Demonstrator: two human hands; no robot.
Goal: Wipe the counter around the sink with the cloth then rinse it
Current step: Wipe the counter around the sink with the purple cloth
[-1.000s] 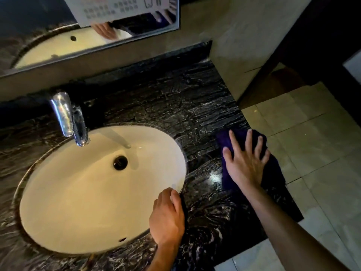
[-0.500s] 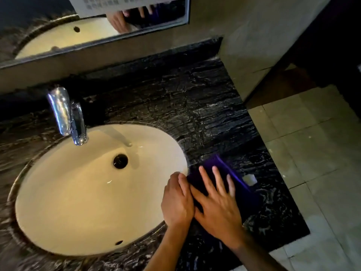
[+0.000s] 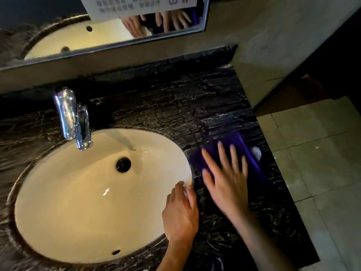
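Right hand [image 3: 224,180] slid cloth [image 3: 234,151] rightward, fingers [image 3: 220,151] splayed flat; left hand [image 3: 180,214] unmoved.

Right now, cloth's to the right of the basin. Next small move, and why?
Probably slide the right hand, pressed flat on the purple cloth, away toward the back wall. The black counter behind the sink shows no cloth on it yet. The left hand braces at the basin rim, so it can stay put.
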